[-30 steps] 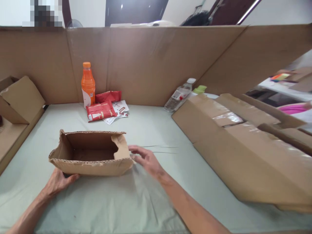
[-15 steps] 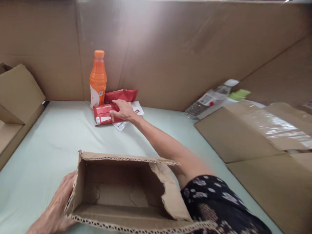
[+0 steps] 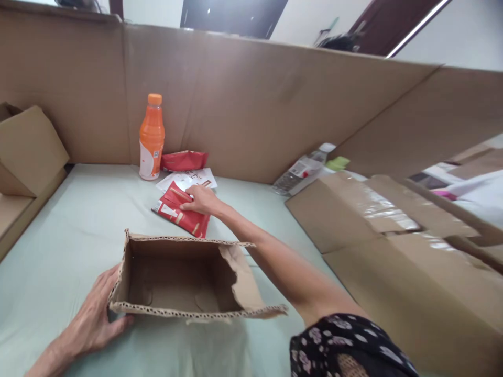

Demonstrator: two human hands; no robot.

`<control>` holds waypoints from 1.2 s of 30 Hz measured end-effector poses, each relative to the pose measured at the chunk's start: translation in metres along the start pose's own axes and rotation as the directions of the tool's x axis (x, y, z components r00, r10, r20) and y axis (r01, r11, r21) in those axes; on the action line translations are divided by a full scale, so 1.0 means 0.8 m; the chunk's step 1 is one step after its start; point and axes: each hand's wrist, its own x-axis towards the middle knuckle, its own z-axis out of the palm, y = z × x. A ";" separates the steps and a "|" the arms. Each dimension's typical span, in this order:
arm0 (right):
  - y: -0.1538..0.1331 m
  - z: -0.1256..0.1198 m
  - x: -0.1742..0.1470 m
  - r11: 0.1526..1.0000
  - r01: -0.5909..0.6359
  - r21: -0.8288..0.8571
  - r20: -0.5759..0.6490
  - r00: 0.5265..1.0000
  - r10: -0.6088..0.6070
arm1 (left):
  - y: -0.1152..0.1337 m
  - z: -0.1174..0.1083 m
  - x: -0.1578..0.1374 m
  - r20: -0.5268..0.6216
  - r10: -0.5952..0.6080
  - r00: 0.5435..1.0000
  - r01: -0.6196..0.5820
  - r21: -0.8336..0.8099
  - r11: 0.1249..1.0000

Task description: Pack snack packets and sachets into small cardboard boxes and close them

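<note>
In the head view, an open cardboard box [image 3: 176, 277] with torn edges sits on the pale green cloth, and nothing shows inside it. My left hand [image 3: 88, 317] grips its left side, the thumb at the near edge and the fingers along the outer wall. Beyond the box, my right hand [image 3: 203, 199] pinches a flat red packet [image 3: 173, 207], which is tilted with its near corner close to the box's far rim. A white printed packet [image 3: 188, 178] lies just behind it. Against the back wall rests a second red packet [image 3: 184, 161].
An orange drink bottle [image 3: 152, 139] stands upright at the back. To the right, a clear plastic bottle [image 3: 301, 170] leans beside a light green item [image 3: 338, 163]. Large taped cardboard boxes [image 3: 349, 209] fill the right side. Another cardboard box [image 3: 29, 152] stands at the left.
My right hand has drawn the front red packet nearer and turned it, uncovering more of the white packet. My left hand still holds the box. The view has shifted, showing more beyond the back wall.
</note>
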 end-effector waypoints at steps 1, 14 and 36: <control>0.001 0.000 -0.017 1.000 0.001 0.019 0.005 1.000 -0.001 | -0.002 -0.002 0.002 0.014 0.020 1.000 -0.020 0.004 1.000; 0.080 -0.026 -0.236 0.920 -0.302 0.250 0.098 0.953 0.286 | 0.011 -0.019 0.020 0.036 0.030 0.999 -0.029 -0.008 1.000; -0.031 -0.056 -0.304 0.596 0.393 0.701 -0.302 0.920 -0.251 | 0.074 -0.045 0.074 0.088 -0.019 0.996 0.049 -0.351 0.935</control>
